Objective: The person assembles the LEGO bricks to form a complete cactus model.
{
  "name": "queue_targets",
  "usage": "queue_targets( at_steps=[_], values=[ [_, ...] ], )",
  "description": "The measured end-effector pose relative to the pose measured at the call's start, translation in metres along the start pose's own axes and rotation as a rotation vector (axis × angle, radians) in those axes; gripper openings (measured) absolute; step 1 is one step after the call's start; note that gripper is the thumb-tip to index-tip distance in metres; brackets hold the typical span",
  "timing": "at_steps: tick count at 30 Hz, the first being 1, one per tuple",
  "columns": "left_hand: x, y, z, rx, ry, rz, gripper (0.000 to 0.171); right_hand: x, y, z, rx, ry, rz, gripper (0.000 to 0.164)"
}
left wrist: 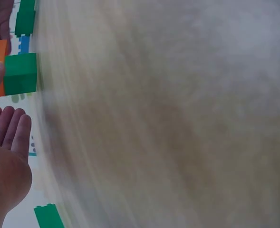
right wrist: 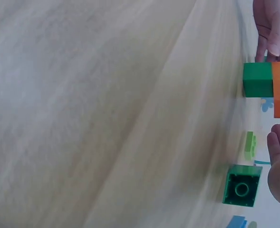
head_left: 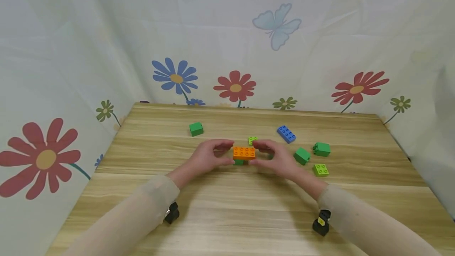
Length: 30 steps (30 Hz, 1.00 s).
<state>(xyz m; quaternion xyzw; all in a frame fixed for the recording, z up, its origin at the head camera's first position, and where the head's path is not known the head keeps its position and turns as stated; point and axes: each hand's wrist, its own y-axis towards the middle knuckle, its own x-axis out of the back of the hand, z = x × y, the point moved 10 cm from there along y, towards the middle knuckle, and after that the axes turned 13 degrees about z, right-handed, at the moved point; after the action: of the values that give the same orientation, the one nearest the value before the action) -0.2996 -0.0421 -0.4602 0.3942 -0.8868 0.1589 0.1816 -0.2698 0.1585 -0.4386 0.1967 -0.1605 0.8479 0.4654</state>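
Note:
An orange brick (head_left: 244, 152) with studs on top sits on a green brick (head_left: 238, 162), overhanging it toward the right. My left hand (head_left: 207, 156) is at the orange brick's left end. Its thumb lies by the front, and in the left wrist view its other fingers (left wrist: 17, 130) extend loosely, apart from the bricks. On the opposite side my right hand (head_left: 279, 159) has its thumb close to the front right corner; its fingers (right wrist: 278, 140) also extend loosely, clear of the brick. Whether either thumb presses on it is hard to see. Behind the pair lies a small lime brick (head_left: 252, 140), partly covered by the right fingers.
A blue brick (head_left: 286, 134) lies at the back right. Nearer the right hand are two green bricks (head_left: 302, 156) and a lime brick (head_left: 321, 170). Another green brick (head_left: 196, 129) is at the back left. A flowered curtain (head_left: 199, 31) hangs behind the wooden table (head_left: 227, 216).

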Motion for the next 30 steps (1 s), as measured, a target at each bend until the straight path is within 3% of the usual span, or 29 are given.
queue_targets(
  at_steps=[12,20,30],
  values=[
    [-0.004,-0.001,0.007,-0.007,-0.091,-0.033,0.060,0.024,-0.009,0.016,0.104,-0.096,-0.033,0.066],
    [-0.007,0.002,0.008,-0.012,-0.155,-0.035,0.055,0.042,-0.010,0.025,0.128,-0.127,-0.053,0.068],
    [-0.009,0.003,0.012,-0.009,-0.179,-0.054,0.045,0.058,-0.005,0.021,0.025,-0.172,-0.034,0.074]
  ],
)
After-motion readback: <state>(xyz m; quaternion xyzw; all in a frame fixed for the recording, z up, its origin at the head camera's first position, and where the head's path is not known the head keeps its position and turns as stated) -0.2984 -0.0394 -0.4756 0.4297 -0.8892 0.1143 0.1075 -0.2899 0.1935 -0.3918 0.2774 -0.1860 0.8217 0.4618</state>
